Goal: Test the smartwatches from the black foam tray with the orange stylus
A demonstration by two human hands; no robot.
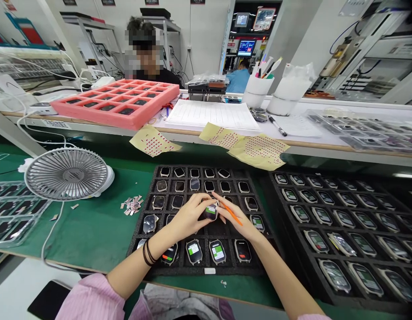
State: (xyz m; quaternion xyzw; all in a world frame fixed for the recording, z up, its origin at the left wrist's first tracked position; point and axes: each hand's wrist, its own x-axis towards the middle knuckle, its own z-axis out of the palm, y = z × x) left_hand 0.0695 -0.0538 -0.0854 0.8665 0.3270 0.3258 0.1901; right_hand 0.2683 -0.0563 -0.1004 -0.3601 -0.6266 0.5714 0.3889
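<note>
My left hand [190,215] pinches a smartwatch body [211,210] without a strap, its lit screen showing green and white. Close on its right side, my right hand [237,218] has a slim orange stick-like tool [231,210] along its fingers. The right fingertips are at the watch's edge; whether they also grip it is hard to see. Both hands are above a black foam tray [210,271] whose compartments hold several more watch bodies. Some of those screens are lit green or red, others are dark. My hands hide the tray's middle compartments.
A second black foam tray of watches [274,231] is on the right. To the left are a fan [70,173] and small paper-like scraps [131,205]. A pink foam tray [135,120], papers [210,114] and a pen cup [257,91] occupy the shelf. One person [159,78] faces me beyond it.
</note>
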